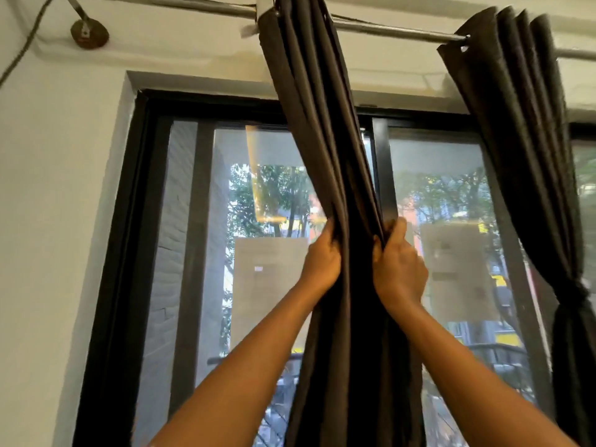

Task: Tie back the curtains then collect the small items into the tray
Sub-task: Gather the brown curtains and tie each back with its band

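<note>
Both hands grip the gathered dark curtain (342, 175) — left hand (322, 262) and right hand (400, 269) curled round its folds. Far right, a second curtain (529, 150) hangs tied.

I'm facing a black-framed sliding window (380, 162) in a white wall (58, 188), daylight and trees beyond (paper sheets on the glass), metal rod (387, 29) overhead.
</note>
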